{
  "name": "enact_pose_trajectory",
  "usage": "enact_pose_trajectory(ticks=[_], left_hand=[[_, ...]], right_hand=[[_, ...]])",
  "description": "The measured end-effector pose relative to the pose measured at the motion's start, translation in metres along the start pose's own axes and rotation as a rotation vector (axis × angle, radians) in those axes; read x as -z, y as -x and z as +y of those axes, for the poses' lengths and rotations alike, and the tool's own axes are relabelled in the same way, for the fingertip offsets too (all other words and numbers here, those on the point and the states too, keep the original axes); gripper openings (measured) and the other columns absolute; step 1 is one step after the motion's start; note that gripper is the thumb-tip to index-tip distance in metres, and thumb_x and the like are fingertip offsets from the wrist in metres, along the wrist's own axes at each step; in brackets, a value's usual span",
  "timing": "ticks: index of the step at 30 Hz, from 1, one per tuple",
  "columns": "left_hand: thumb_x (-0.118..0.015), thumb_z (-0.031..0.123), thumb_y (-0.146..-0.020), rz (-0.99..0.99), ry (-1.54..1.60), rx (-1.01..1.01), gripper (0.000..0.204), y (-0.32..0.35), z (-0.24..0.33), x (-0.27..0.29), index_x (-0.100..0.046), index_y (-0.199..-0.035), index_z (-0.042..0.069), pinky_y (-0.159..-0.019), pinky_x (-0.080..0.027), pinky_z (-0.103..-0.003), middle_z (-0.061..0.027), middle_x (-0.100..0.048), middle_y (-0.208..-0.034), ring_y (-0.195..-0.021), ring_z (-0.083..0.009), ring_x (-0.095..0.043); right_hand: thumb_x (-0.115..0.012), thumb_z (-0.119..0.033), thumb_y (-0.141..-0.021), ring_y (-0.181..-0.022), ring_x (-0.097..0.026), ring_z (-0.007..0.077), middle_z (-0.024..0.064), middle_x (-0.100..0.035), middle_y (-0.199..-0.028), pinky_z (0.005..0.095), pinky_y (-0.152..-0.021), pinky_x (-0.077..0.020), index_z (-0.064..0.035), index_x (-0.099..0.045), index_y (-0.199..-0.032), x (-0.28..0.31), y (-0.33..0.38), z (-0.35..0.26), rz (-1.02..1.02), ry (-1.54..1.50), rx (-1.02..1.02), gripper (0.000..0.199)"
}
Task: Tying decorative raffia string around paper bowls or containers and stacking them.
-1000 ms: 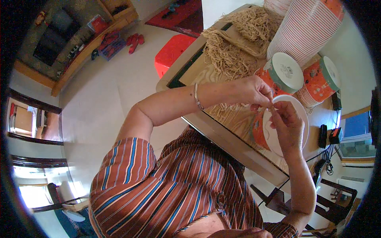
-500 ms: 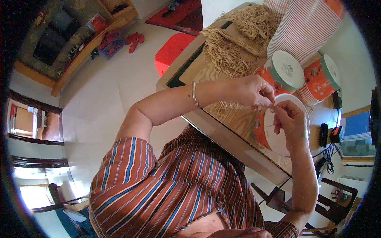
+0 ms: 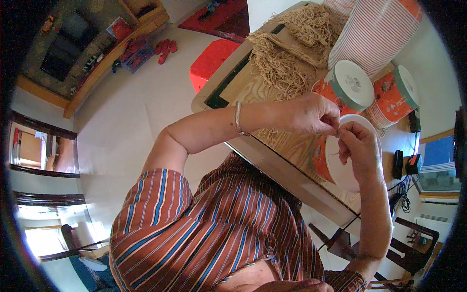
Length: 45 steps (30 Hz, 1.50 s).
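My left hand (image 3: 318, 114), a metal bangle on its wrist, reaches across the table with thumb and fingertips pinched together. Its tips meet those of my right hand (image 3: 359, 141), also closed in a pinch. Between them is a thin pale string, mostly hidden by the fingers; a short loose end (image 3: 334, 154) hangs beside the right fingers. Directly under both hands sits an orange paper bowl (image 3: 321, 158) with a wide white round face (image 3: 343, 168). Just beyond my left hand stands an orange and green paper bowl (image 3: 351, 85), its white base upward.
A heap of beige string (image 3: 284, 65) lies on the wooden table (image 3: 238, 91). Tall stacks of paper bowls (image 3: 372, 36) and another orange bowl stack (image 3: 393, 92) stand at the far right. Black cables (image 3: 403, 197) hang by the right edge. A red stool (image 3: 209, 65) stands beyond the table.
Both hands have shifted slightly right, fingertips still together. The bowl under them stays in about the same place.
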<state>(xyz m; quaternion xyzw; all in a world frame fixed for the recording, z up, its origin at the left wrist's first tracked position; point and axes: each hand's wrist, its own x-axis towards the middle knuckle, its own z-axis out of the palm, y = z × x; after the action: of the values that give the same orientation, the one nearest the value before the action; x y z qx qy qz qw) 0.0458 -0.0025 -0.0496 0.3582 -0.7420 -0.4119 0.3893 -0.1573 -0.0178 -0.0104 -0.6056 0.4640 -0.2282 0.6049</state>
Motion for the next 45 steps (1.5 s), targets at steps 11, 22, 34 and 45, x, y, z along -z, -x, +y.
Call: enact_pose_trajectory(ticks=[11,22,34,45], left_hand=[[-0.064,0.014,-0.083,0.098,-0.08,-0.024,0.018,0.005,-0.004,-0.005,-0.065,-0.09,-0.002,-0.067,-0.049,-0.031,-0.0115,-0.065,-0.076,-0.07,-0.0146,-0.061],[-0.063,0.015,-0.088,0.065,0.202,0.174,0.014,0.005,-0.003,-0.007,-0.067,-0.093,0.002,-0.057,-0.044,-0.023,0.0033,-0.061,-0.073,-0.066,-0.0032,-0.054],[-0.066,0.016,-0.085,0.075,-0.014,-0.002,0.019,0.002,-0.002,-0.004,-0.065,-0.092,-0.001,-0.063,-0.049,-0.031,-0.0094,-0.064,-0.074,-0.068,-0.0127,-0.061],[-0.066,0.016,-0.082,0.023,-0.204,-0.214,0.017,0.0,-0.001,0.0,-0.065,-0.091,0.001,-0.067,-0.049,-0.037,-0.0138,-0.063,-0.081,-0.075,-0.0267,-0.064]], right_hand=[[-0.06,-0.013,-0.09,-0.059,-0.056,0.0113,0.0039,-0.059,-0.07,0.0249,-0.056,-0.0474,-0.0015,-0.06,-0.092,0.006,0.006,0.004,-0.137,-0.068,0.04,0.011],[-0.062,-0.009,-0.089,-0.065,-0.061,0.0105,0.0054,-0.063,-0.075,0.0247,-0.058,-0.0499,-0.0006,-0.058,-0.096,-0.001,0.003,0.017,-0.036,0.138,0.163,0.012],[-0.063,-0.013,-0.089,-0.056,-0.057,0.0078,0.0057,-0.064,-0.067,0.026,-0.051,-0.0471,-0.0018,-0.063,-0.089,-0.006,0.008,0.011,0.134,0.462,0.341,0.011],[-0.058,-0.01,-0.089,-0.049,-0.047,0.0062,-0.0008,-0.053,-0.062,0.0232,-0.044,-0.0384,-0.0036,-0.061,-0.085,0.006,0.001,-0.003,-0.055,0.159,0.083,0.008]])
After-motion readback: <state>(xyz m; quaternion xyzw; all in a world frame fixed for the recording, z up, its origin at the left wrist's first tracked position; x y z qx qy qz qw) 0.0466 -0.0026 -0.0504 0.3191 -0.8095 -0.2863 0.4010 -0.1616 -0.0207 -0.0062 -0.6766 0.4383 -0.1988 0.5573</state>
